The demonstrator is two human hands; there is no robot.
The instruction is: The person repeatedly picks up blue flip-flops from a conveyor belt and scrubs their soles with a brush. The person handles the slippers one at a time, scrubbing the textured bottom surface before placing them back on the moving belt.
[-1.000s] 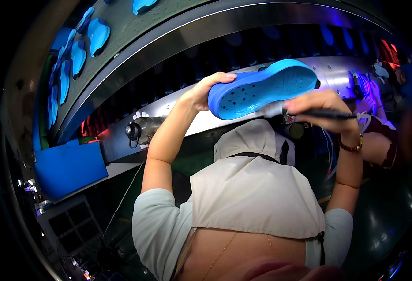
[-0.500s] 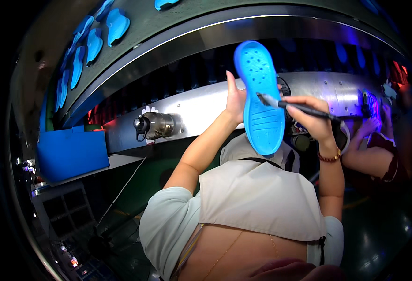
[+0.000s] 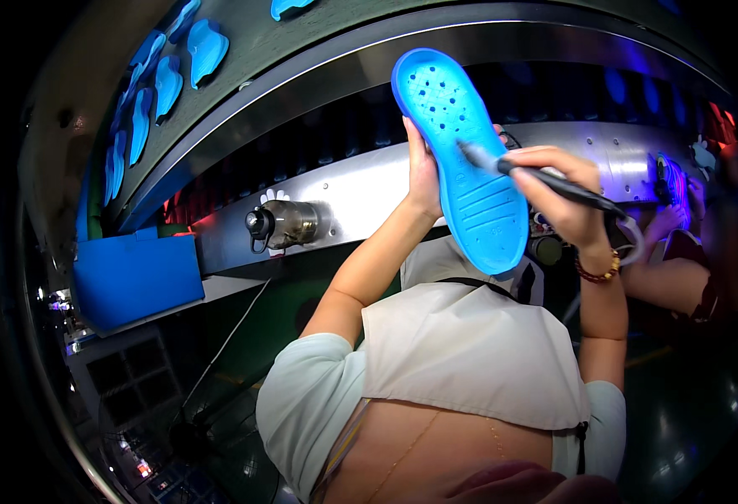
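A bright blue shoe sole [image 3: 491,220] is tilted in front of me, its rounded end with several dark holes pointing up and left. My left hand [image 3: 423,172] grips it from behind along its left edge, thumb up; most of the fingers are hidden by the sole. In my right hand [image 3: 562,189] is a black-handled brush [image 3: 545,178], held like a pen between thumb and fingers. Its blurred bristle tip is at the middle of the sole, between the holes and the ridged part. A pale tube or cord trails from the handle's back end.
A dark translucent bottle [image 3: 289,223] stands on the steel ledge [image 3: 369,197] to the left. Several blue soles [image 3: 208,52] lie on the green conveyor [image 3: 302,46] beyond. A blue box [image 3: 138,277] is at far left. On the right, another person's arm [image 3: 671,281] is close by.
The sole has tilted, its holed end swinging left and its lower end right. The brush has stayed near the sole's middle, and its tip is more blurred.
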